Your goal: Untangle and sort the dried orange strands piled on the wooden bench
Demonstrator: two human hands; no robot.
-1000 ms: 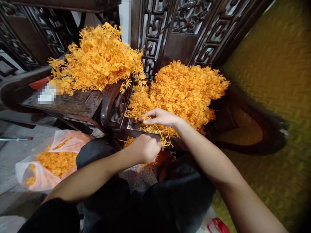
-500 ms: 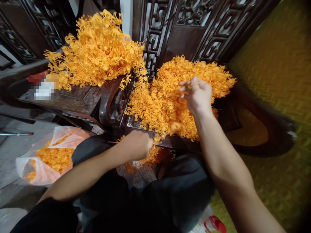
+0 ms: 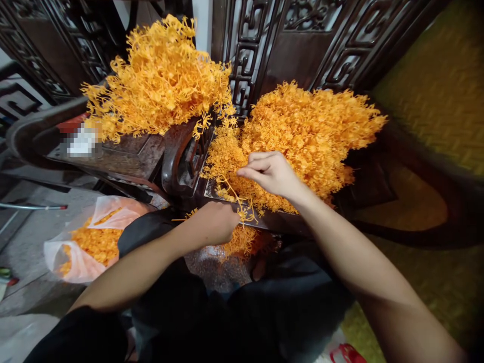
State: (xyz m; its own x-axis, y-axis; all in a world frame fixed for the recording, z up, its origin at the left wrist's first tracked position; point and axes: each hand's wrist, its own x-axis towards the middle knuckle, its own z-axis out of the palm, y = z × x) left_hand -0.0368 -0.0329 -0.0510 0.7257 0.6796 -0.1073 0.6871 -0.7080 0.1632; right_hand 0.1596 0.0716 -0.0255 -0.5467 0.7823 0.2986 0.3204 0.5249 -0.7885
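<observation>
My left hand (image 3: 220,222) is closed around thin orange branched sprigs that look like artificial flower stems. From its thumb side one sprig (image 3: 233,190) sticks out, its forked tips pointing up and to the right. My right hand (image 3: 275,174) is a pinch, fingertips pressed together just above that sprig and in front of a large heap of similar orange sprigs (image 3: 310,126). Whatever lies between the right fingertips is hidden. The heap rests on a dark carved wooden chair seat (image 3: 282,220). Below my left hand, more orange sprigs (image 3: 242,242) hang over my lap.
A second orange heap (image 3: 162,85) lies on another wooden chair (image 3: 132,156) at the left. On the floor sits a translucent plastic bag (image 3: 56,252) with small orange pieces. Carved chair backs (image 3: 287,60) stand behind. A curved armrest (image 3: 449,217) lies at the right.
My right hand has moved left and down from over the heap towards my left hand, its fingers now pinched. My left hand stays almost in place. The view has shifted slightly.
</observation>
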